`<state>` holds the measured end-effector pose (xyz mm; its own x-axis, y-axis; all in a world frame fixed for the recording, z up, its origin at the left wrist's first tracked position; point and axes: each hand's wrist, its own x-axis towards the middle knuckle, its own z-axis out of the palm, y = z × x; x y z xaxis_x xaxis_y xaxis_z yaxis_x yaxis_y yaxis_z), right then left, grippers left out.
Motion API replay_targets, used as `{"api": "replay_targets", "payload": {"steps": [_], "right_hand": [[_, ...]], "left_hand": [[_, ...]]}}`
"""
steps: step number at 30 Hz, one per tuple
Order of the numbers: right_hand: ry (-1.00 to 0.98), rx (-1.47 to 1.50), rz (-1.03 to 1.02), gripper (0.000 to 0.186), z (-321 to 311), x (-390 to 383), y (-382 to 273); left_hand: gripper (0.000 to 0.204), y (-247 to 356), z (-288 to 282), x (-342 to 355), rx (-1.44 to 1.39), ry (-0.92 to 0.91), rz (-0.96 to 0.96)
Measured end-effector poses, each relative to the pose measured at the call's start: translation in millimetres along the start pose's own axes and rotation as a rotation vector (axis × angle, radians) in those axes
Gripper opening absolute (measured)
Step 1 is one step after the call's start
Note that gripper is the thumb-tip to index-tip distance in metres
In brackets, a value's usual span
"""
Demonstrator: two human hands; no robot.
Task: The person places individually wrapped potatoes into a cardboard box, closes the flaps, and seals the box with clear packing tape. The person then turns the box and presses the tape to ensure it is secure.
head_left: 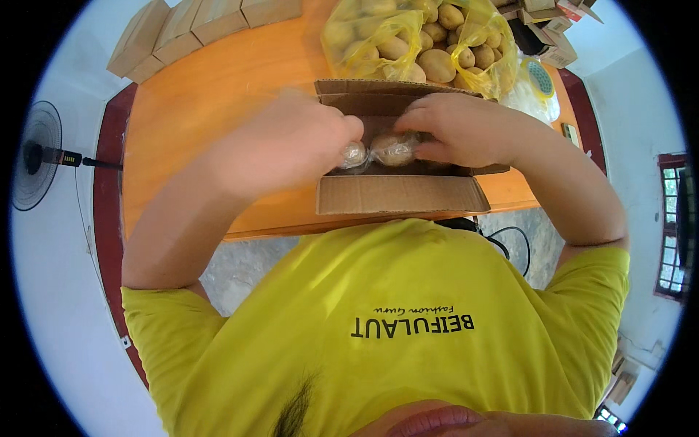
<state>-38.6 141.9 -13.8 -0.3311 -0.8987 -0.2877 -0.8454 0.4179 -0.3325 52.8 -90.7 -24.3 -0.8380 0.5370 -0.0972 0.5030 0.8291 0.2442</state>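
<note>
Nearest the camera, a yellow short-sleeved shirt (408, 320) fills the six o'clock side, dark lettering across its chest. Beyond it an orange table (211, 102) spreads toward twelve. At one o'clock a thin yellow bag (477, 22) gapes around a heap of loose potatoes (437, 65). Just on the near side of that, an open carton (403, 194) of brown cardboard lies with one long flap folded toward the wearer and another standing at its far edge. Small brown boxes (175, 33) stand in a row at eleven.

The left hand (309, 138), blurred, comes to the carton from its nine o'clock side, fingers curled in narrowly against a smaller film-wrapped potato (354, 154); whether it grips cannot be told. The right hand (455, 127) reaches in from two o'clock and holds a larger film-wrapped potato (393, 149) between thumb and fingers. Both wrapped potatoes are inside the carton, side by side. Farther out at two o'clock rests a tape roll (535, 73).
</note>
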Motion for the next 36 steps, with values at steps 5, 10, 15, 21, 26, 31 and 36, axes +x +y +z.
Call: {"api": "replay_targets", "payload": {"steps": [5,10,15,21,26,31,36], "right_hand": [[0.119,-0.147,0.044,0.023,21.8,-32.7,16.7],[0.265,-0.293,-0.032,0.014,41.6,-46.2,29.1],[0.253,-0.361,-0.002,0.016,39.4,-33.8,28.2],[0.041,-0.328,0.108,0.024,29.9,-15.7,24.7],[-0.097,-0.243,0.218,0.034,36.3,-0.8,22.9],[-0.127,-0.199,0.178,0.034,39.3,1.3,28.1],[-0.143,-0.18,0.19,0.038,38.7,3.2,29.2]], "left_hand": [[0.015,14.3,7.6,17.4,0.245,-0.122,-0.026],[0.018,17.6,20.9,36.5,0.409,-0.33,-0.082],[0.021,15.2,25.5,37.8,0.395,-0.319,-0.119],[0.031,29.8,7.0,45.2,0.244,-0.244,-0.161],[0.033,32.7,25.1,65.0,0.185,-0.179,-0.098],[0.033,30.1,27.6,72.0,0.171,-0.283,-0.102],[0.036,29.2,31.5,70.5,0.155,-0.278,-0.14]]}}
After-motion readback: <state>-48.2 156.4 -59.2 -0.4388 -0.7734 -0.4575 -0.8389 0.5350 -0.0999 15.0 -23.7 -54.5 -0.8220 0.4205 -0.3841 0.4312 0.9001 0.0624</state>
